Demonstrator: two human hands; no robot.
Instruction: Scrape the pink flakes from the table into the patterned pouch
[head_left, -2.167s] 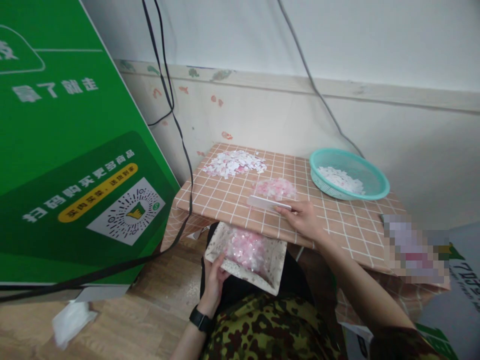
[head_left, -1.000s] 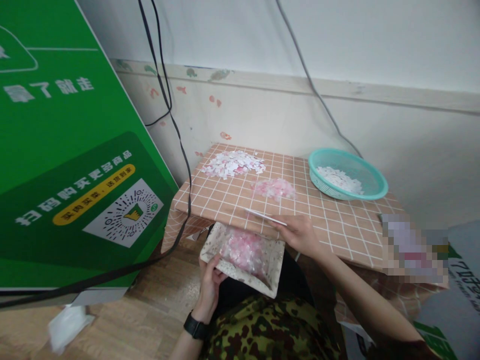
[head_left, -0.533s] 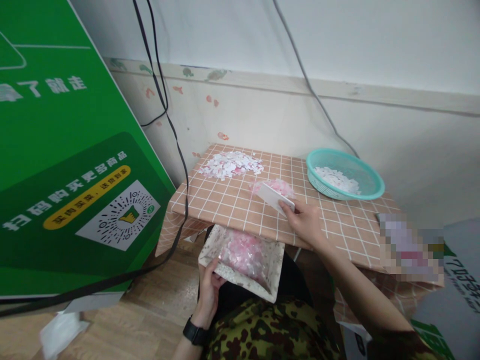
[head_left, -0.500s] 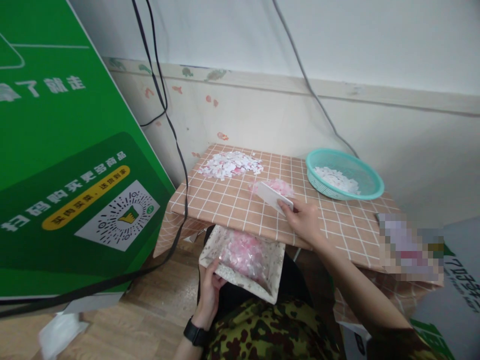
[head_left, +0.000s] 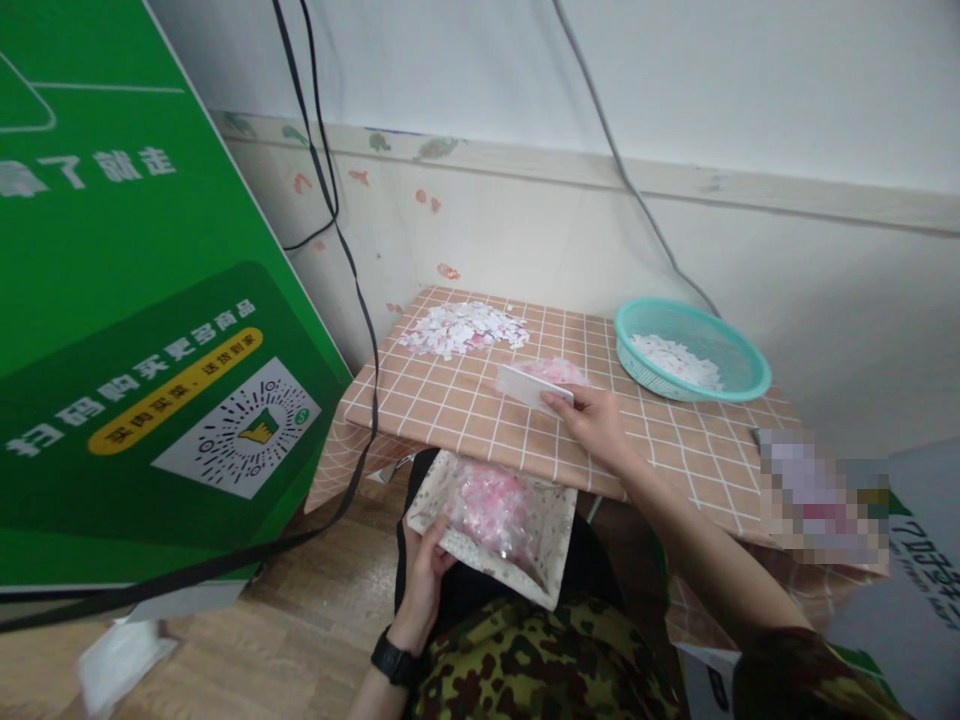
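Gripping a flat card (head_left: 529,387) and a speckled, angular tray (head_left: 555,530).

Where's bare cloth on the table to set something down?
Front left: checked cloth between the white pile and its front edge. Front right: cloth between the right forearm and the teal basket. Back: a gap between white pile and teal basket. Crowded: the middle, where the right hand holds a white card at the pink pile.

The white card (head_left: 527,387) partly hides the pink pile (head_left: 560,371) (pieces too small to tell apart).
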